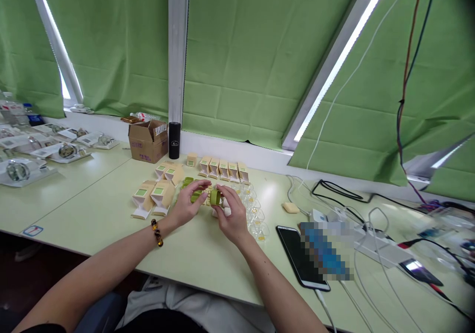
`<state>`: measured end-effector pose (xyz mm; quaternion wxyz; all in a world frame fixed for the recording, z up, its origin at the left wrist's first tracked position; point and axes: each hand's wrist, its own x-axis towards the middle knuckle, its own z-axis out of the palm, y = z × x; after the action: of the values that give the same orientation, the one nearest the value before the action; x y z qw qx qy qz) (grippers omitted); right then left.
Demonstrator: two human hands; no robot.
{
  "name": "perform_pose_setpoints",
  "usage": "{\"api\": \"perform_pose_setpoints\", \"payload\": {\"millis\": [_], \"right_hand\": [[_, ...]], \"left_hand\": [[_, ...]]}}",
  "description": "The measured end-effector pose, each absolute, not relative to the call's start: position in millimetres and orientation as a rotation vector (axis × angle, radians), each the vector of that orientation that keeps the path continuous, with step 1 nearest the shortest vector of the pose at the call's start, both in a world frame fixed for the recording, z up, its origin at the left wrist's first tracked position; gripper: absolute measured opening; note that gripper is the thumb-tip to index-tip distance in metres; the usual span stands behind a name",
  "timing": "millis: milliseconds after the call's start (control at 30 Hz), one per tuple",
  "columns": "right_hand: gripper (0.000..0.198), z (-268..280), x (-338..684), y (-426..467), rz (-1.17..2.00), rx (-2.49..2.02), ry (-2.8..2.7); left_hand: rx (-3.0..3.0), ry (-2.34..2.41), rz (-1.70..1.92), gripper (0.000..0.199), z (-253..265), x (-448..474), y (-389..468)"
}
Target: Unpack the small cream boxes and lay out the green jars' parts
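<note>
My right hand [234, 215] pinches a small olive-green rounded block [214, 197] between thumb and fingers, above the table. Facing it is my left hand [187, 204], its thumb and fingers apart and curved, with nothing plainly in them. More green pieces [188, 181] lie just behind the left fingers, partly hidden by them. Small white pieces [227, 210] show beside the right fingers. To the right of that hand stand rows of small clear plastic cups or domes [257, 214]. Open small cream cartons with green labels [162, 194] stand left of my left hand.
A row of similar cartons [223, 169] lines the back, near a black tumbler [174, 141] and an open cardboard box [148, 142]. At right lie a phone [297, 254], a yellowish block [290, 208], a power strip [378, 246] and tangled cables. Packaged items [67, 151] cover the far left.
</note>
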<state>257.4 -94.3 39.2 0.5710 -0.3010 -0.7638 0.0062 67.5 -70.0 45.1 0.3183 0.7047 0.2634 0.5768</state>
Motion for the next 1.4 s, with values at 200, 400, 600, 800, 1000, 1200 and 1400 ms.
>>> {"api": "perform_pose_setpoints", "payload": {"millis": [200,400,600,800,1000,1200,1400], "right_hand": [[0.065,40.3,263.0,-93.6,0.018,-0.663,-1.858],[0.059,46.2,263.3,-96.2,-0.018,-0.637,-1.8],[0.053,45.2,262.4,-96.5,0.024,-0.665,-1.832],[0.04,51.3,264.1,-99.0,-0.126,-0.658,-1.79],[0.023,47.8,258.5,-100.9,-0.408,-0.803,-1.73],[0.021,42.3,250.8,-100.6,-0.422,-0.842,-1.723],[0.019,44.8,248.5,-100.8,-0.408,-0.832,-1.709]], "left_hand": [[1.809,0.52,1.281,0.049,46.2,64.2,-61.5],[1.716,0.452,1.312,0.048,50.2,67.0,-63.9],[1.751,0.491,1.321,0.054,46.9,65.8,-63.5],[2.029,0.651,1.411,0.045,45.4,63.6,-60.6],[2.275,0.685,1.577,0.043,44.5,67.9,-69.6],[2.408,0.654,1.645,0.036,44.8,71.6,-76.5],[2.439,0.672,1.697,0.034,43.9,71.1,-75.1]]}}
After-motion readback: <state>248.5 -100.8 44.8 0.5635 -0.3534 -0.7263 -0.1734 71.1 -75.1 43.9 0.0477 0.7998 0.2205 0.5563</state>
